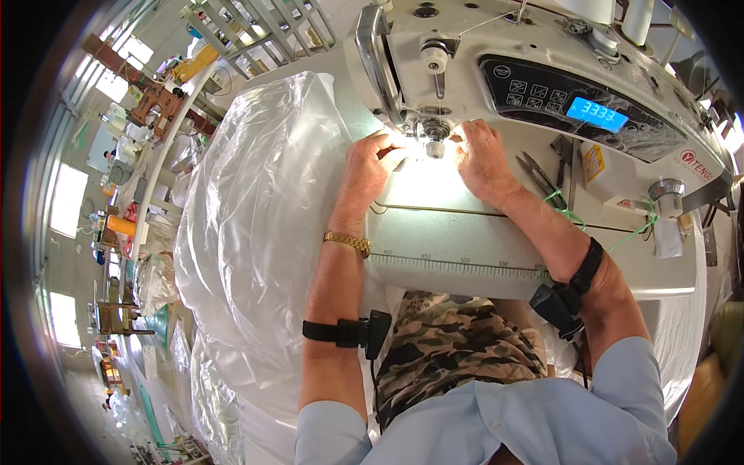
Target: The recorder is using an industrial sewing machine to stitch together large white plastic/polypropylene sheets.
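Note:
Both my hands are raised to the needle area of a white sewing machine [457,23], one on each side of it. My left hand [369,167] has thumb and fingertips pinched together just left of the needle. From the other side my right hand [484,161] reaches in, its fingers curled and pressed together beside a round metal knob [435,147]. Strong lamp glare between the hands washes out the needle and presser foot. Whatever the fingertips hold is too small or too bright to make out.
Clear plastic sheeting [252,186] is heaped left of the machine. Scissors [540,177] with green string [570,217] lie right of my right hand. A ruler scale [457,265] runs along the near table edge. White thread cones [638,22] stand behind the lit control panel [535,97].

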